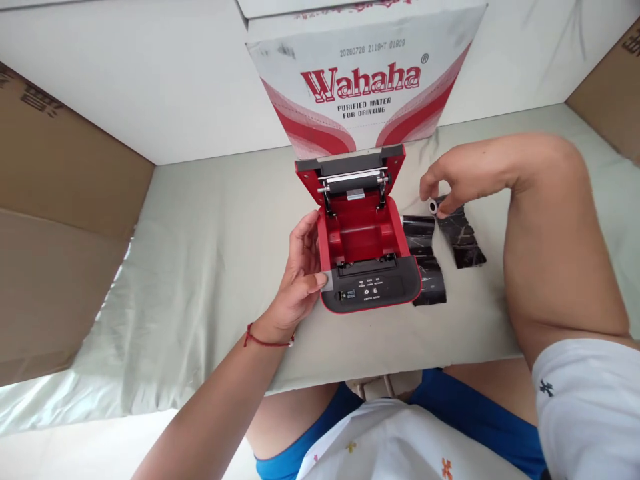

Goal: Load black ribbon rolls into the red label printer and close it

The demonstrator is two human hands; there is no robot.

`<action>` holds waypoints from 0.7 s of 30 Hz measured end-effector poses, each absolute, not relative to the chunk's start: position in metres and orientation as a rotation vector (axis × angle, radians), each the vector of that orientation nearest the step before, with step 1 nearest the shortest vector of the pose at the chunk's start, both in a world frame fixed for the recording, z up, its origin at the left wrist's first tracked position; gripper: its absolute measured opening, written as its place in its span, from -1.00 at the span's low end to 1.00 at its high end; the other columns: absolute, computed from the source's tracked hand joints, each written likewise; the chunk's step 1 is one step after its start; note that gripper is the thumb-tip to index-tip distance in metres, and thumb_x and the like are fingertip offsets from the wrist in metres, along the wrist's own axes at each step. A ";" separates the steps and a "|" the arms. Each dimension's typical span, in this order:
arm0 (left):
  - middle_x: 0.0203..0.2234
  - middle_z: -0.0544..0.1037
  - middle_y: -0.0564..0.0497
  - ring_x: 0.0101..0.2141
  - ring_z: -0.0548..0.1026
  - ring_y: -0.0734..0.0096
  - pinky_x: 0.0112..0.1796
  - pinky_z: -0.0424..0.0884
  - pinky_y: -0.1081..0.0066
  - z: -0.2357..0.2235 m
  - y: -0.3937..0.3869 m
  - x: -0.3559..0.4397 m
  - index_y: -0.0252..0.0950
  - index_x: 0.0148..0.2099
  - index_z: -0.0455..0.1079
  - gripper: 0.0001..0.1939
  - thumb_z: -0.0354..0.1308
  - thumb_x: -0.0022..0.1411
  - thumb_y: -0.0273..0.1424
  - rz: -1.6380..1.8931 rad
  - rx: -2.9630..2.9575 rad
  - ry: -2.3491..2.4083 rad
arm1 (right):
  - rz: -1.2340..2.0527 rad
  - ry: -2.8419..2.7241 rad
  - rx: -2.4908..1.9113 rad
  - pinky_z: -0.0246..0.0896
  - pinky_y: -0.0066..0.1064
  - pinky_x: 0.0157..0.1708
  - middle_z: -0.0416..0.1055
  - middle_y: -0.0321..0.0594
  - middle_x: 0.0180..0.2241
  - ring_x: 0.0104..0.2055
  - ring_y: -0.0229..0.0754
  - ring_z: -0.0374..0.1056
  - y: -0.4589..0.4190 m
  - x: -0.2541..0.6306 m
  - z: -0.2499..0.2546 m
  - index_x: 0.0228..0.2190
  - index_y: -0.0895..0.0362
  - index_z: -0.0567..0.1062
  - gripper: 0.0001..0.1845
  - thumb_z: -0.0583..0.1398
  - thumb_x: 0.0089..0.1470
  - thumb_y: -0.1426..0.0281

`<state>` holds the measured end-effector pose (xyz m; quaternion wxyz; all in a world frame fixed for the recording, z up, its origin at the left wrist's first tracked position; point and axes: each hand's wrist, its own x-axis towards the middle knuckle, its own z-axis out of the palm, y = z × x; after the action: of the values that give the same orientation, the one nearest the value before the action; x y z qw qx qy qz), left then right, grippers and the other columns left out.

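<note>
Printer (pixel 367 241), open. Left hand (pixel 299 280): fingers gripping its 9 o'clock side. Right hand (pixel 464 175), 2 o'clock: fingers pinching roll (pixel 433 208).

- A white-and-red carton (pixel 365 83) stamped "Wahaha Purified Water for Drinking" stands at the back, a line of printed digits above the brand name.
- A brown cardboard box (pixel 60 220) with dark lettering fills the left edge.
- More brown cardboard (pixel 607 93) shows at far right.
- A pale green cloth (pixel 225 220), wrinkled at left, covers the work surface.
- A white wall (pixel 125 60) rises behind.
</note>
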<state>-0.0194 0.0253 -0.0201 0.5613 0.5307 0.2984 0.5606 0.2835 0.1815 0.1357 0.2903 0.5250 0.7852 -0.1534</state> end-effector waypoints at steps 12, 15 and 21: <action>0.56 0.35 0.02 0.58 0.27 -0.13 0.53 0.40 -0.09 -0.018 0.027 -0.019 0.17 0.53 0.32 -0.06 0.58 0.20 -0.03 1.303 1.250 0.671 | -0.410 2.094 1.132 0.18 -0.30 -0.13 0.63 -0.14 -0.10 -0.16 -0.15 0.44 0.173 0.243 0.113 0.03 0.13 0.70 -0.65 0.37 0.23 0.34; 0.55 0.37 0.05 0.59 0.26 -0.11 0.55 0.36 -0.05 -0.015 0.026 -0.017 0.16 0.52 0.35 -0.08 0.59 0.19 -0.04 1.313 1.231 0.653 | -0.419 2.108 1.115 0.19 -0.32 -0.15 0.62 -0.15 -0.12 -0.18 -0.19 0.43 0.173 0.239 0.112 -0.01 0.16 0.70 -0.70 0.35 0.26 0.34; 0.54 0.38 0.08 0.62 0.20 -0.15 0.60 0.27 -0.08 -0.009 0.021 -0.010 0.14 0.51 0.37 -0.15 0.53 0.24 -0.04 1.335 1.146 0.629 | -0.666 2.167 1.017 0.19 -0.41 -0.12 0.64 -0.18 -0.02 -0.16 -0.31 0.41 0.164 0.271 0.143 0.16 0.16 0.68 -0.58 0.35 0.33 0.31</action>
<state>-0.0102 0.0214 -0.0089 0.5943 0.4932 0.2708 0.5746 0.2711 0.1642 0.1428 0.3227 0.3874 0.8254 -0.2538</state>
